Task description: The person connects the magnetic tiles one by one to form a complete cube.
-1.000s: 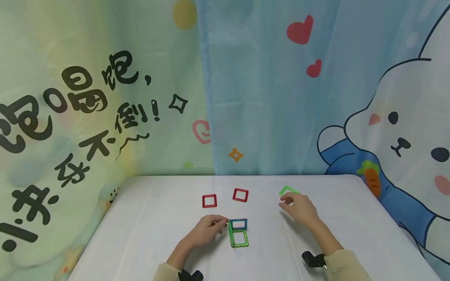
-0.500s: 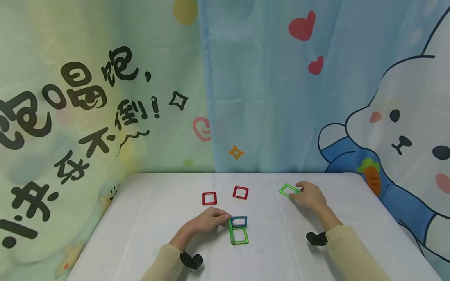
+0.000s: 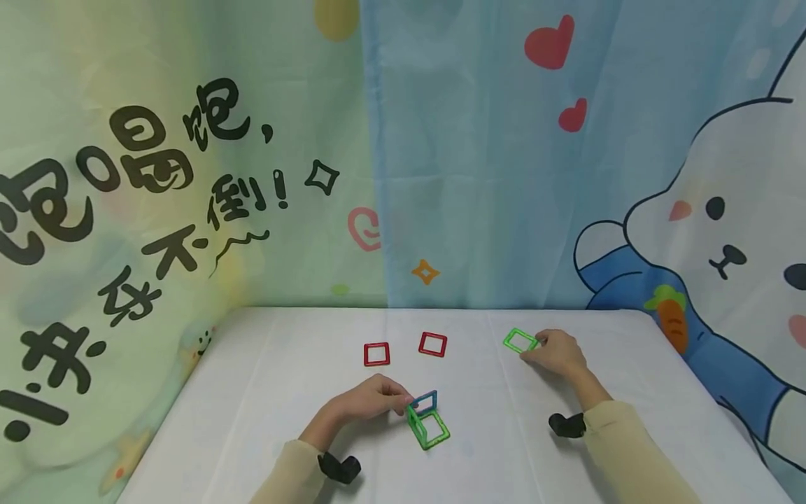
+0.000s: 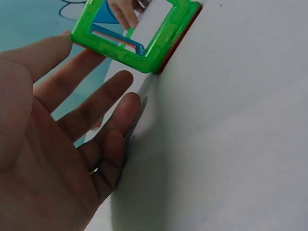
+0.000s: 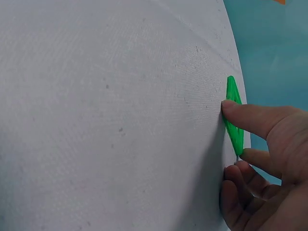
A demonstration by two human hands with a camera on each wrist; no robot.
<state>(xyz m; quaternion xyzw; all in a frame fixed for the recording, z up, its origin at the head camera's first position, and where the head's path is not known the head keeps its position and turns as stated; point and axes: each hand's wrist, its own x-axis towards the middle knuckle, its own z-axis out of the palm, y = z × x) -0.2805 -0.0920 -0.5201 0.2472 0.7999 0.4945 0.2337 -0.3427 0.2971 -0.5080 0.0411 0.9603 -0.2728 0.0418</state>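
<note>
Left hand (image 3: pixel 376 397): thumb and index pinch a top corner of the upright green frame (image 4: pixel 166 43), other fingers spread loosely below. That frame is the 9 o'clock wall of a joined three-frame cluster in mid-table. Flat green frame (image 3: pixel 437 442) makes the base, lying on the white cloth (image 3: pixel 491 448); blue frame (image 3: pixel 425 397) stands up along its 12 o'clock side, near the pinched corner. Left wrist view: dark red strip along the upright frame's bottom edge. Left hand sits at the cluster's 10 o'clock.

Right hand (image 3: pixel 557 353): thumb and index pinch the lone green frame (image 3: pixel 513 346) at its 3 o'clock end, remaining fingers curled. Lone frame is at 2 o'clock from the cluster, well apart; can't tell if it touches the cloth all along.

Two red frames lie flat, apart from each other: one (image 3: pixel 376 363) at 11 o'clock from the cluster, the other (image 3: pixel 432 354) at 12.

Black wrist devices (image 3: pixel 340 467) on both arms, beige sleeves (image 3: pixel 632 448). Printed curtain (image 3: pixel 453 175) behind the table, white cartoon animal (image 3: pixel 762 189) at 2 o'clock.
</note>
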